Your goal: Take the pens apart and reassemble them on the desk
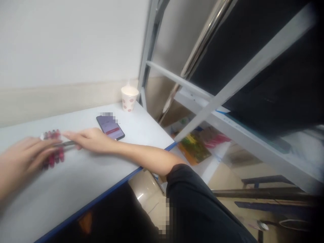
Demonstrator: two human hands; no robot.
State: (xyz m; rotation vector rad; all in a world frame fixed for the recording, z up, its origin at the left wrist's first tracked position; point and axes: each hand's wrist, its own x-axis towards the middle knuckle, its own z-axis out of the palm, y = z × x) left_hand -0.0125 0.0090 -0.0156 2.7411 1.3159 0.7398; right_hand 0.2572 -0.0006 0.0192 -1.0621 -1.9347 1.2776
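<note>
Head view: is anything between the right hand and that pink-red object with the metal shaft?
Nothing visible: the right hand reaches straight to the pink-red object across bare tabletop, though blur hides whether they touch. The smartphone lies beyond the right forearm, off that path.

We get soft, even brightness across the desk [76, 182] and the wall [68, 44], with only a faint shadow beneath the right hand [92, 140]. Motion blur smears that hand and the left hand [22, 162]. Glare shines on the floor [141, 192], the right corners fall dark, and the wide lens slants the shelf frame [243, 79]. Pixelated blocks mask the phone's [110, 128] top edge.
</note>
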